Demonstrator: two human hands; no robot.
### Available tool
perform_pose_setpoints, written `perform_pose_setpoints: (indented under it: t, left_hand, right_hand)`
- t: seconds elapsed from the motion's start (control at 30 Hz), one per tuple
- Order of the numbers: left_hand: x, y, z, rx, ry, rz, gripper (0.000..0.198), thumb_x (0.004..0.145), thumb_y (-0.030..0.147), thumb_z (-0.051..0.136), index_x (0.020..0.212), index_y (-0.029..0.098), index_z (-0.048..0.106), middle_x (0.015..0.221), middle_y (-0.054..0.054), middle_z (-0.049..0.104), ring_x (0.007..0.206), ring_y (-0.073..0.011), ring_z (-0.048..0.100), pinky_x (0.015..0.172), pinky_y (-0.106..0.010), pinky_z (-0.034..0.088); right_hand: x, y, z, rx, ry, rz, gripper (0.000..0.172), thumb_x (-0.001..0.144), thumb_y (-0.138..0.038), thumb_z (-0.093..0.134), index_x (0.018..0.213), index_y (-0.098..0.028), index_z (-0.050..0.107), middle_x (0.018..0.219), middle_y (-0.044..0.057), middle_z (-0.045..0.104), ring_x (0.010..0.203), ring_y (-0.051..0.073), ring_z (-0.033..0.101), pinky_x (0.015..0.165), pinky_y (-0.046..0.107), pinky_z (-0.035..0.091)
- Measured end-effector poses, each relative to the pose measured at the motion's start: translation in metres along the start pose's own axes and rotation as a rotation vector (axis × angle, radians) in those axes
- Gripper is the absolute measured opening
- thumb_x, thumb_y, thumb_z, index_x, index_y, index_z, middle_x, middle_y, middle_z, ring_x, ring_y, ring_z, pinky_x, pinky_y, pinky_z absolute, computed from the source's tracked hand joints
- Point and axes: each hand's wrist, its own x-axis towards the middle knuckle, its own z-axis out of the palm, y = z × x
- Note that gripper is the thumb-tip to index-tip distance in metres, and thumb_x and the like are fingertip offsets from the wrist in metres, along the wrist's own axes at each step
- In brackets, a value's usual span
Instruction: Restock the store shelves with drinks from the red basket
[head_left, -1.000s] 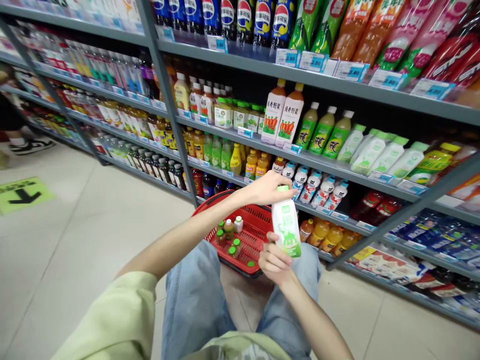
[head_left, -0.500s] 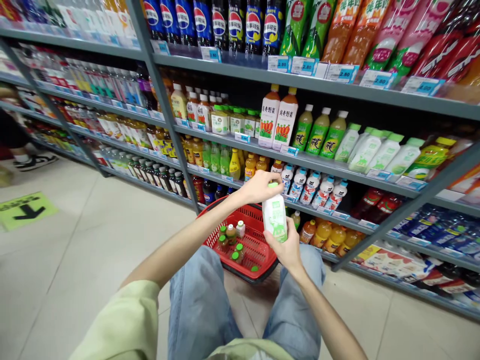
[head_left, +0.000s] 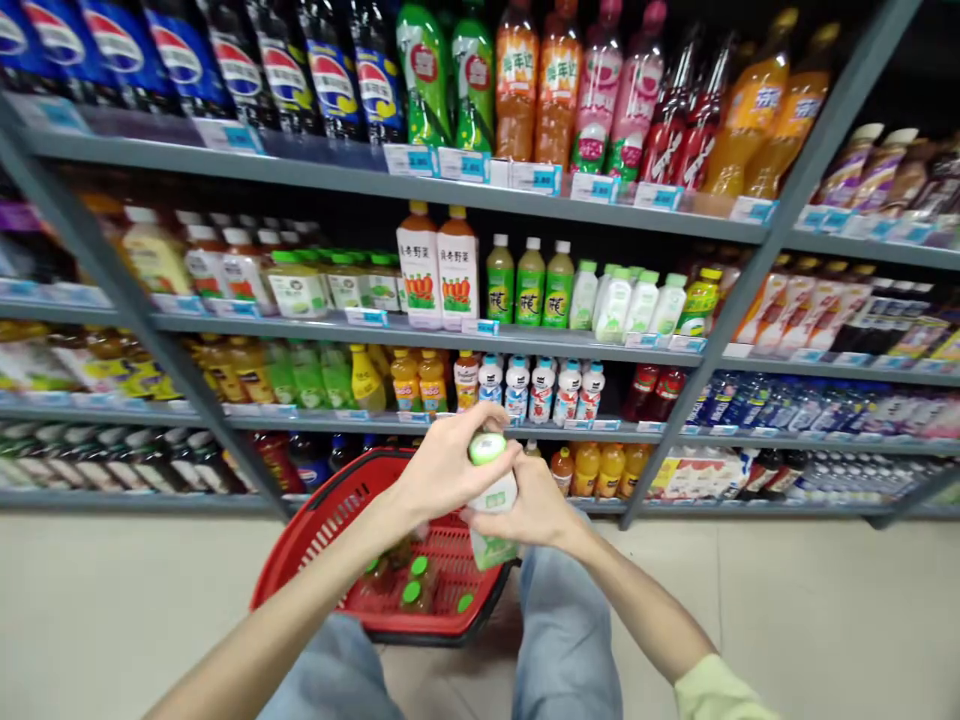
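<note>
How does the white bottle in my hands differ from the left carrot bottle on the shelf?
The white bottle has a pale green cap; the carrot bottle has a yellow one. Green marks the white bottle's base; the carrot bottle's label shows carrots. Your left hand and right hand hold the white bottle; the carrot bottle stands on the shelf. Both have caps and plenty of white.

white plastic bottle (head_left: 498, 495) with light-green cap (head_left: 486, 448) at centre, red slotted plastic basket (head_left: 420, 626) lower centre, light-blue denim jeans (head_left: 566, 630) at bottom
</note>
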Motion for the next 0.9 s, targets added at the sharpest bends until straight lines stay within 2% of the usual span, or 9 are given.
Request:
perform_pose_setpoints:
  t: [0.07,0.13,0.2,0.27,0.4,0.5,0.63,0.77,0.9]
  left_hand:
    - [-0.004,-0.005,0.005,-0.128,0.041,-0.068,0.040,0.088,0.043,0.066,0.120,0.021,0.058,0.114,-0.008,0.070,0.095,-0.0216,0.068,0.078,-0.031,0.056]
    - [-0.010,-0.012,0.014,-0.262,-0.030,-0.114,0.056,0.087,0.045,0.068,0.135,0.021,0.052,0.134,-0.013,0.063,0.112,-0.0259,0.066,0.087,-0.036,0.058]
    - [-0.016,-0.019,0.026,-0.314,-0.160,-0.168,0.069,0.082,0.044,0.074,0.143,0.023,0.048,0.139,-0.013,0.062,0.120,-0.0297,0.064,0.098,-0.043,0.056]
    - [-0.023,-0.024,0.039,-0.280,-0.231,-0.243,0.075,0.077,0.042,0.079,0.142,0.022,0.049,0.131,-0.012,0.068,0.119,-0.0324,0.065,0.103,-0.048,0.053]
    - [-0.032,-0.029,0.058,-0.245,-0.212,-0.298,0.073,0.075,0.042,0.080,0.139,0.022,0.050,0.128,-0.011,0.070,0.117,-0.0340,0.067,0.103,-0.047,0.053]
    - [-0.036,-0.032,0.065,-0.289,-0.209,-0.286,0.073,0.073,0.039,0.082,0.138,0.025,0.051,0.132,-0.010,0.069,0.120,-0.0341,0.066,0.104,-0.046,0.053]
    - [-0.043,-0.044,0.071,-0.331,-0.140,-0.264,0.070,0.078,0.041,0.078,0.140,0.025,0.050,0.137,-0.010,0.066,0.123,-0.0313,0.065,0.105,-0.045,0.054]
    - [-0.068,-0.084,0.068,-0.091,-0.135,-0.154,0.054,0.096,0.042,0.054,0.148,0.027,0.047,0.152,-0.010,0.053,0.139,-0.0283,0.053,0.118,-0.045,0.044]
    - [-0.124,-0.151,0.054,0.151,-0.279,-0.209,0.054,0.092,0.049,0.056,0.141,0.027,0.057,0.133,-0.010,0.065,0.126,-0.0318,0.062,0.110,-0.047,0.051]
  right_hand:
    - [0.002,0.004,-0.011,0.045,0.094,-0.001,0.056,0.067,-0.048,0.082,0.110,-0.023,0.056,0.090,0.001,0.073,0.075,0.021,0.069,0.067,0.030,0.053]
    - [0.006,0.010,-0.019,0.109,0.212,0.002,0.060,0.068,-0.047,0.082,0.114,-0.024,0.053,0.093,0.001,0.073,0.075,0.019,0.068,0.068,0.030,0.053]
    - [0.011,0.017,-0.025,0.128,0.310,0.021,0.058,0.070,-0.047,0.081,0.114,-0.023,0.052,0.091,0.000,0.072,0.074,0.018,0.066,0.068,0.029,0.053]
    - [0.017,0.019,-0.033,0.093,0.349,0.026,0.054,0.072,-0.047,0.081,0.112,-0.023,0.053,0.089,-0.001,0.069,0.073,0.017,0.063,0.069,0.029,0.051]
    - [0.027,0.010,-0.056,-0.004,0.298,-0.065,0.034,0.083,-0.051,0.073,0.094,-0.021,0.059,0.088,-0.001,0.063,0.077,0.016,0.058,0.072,0.028,0.047]
    - [0.032,0.000,-0.078,-0.126,0.182,-0.137,0.037,0.088,-0.055,0.069,0.081,-0.020,0.060,0.085,0.000,0.058,0.078,0.015,0.055,0.071,0.028,0.043]
    - [0.041,-0.012,-0.102,-0.253,0.022,-0.204,0.038,0.088,-0.058,0.070,0.087,-0.020,0.066,0.089,0.002,0.062,0.081,0.017,0.057,0.074,0.030,0.044]
    - [0.067,-0.027,-0.134,-0.372,0.117,-0.285,0.041,0.088,-0.061,0.069,0.088,-0.020,0.065,0.089,0.003,0.062,0.079,0.018,0.056,0.073,0.032,0.045]
    - [0.116,-0.031,-0.182,-0.594,0.316,-0.310,0.046,0.088,-0.066,0.066,0.088,-0.019,0.064,0.091,0.005,0.062,0.082,0.020,0.057,0.077,0.035,0.047]
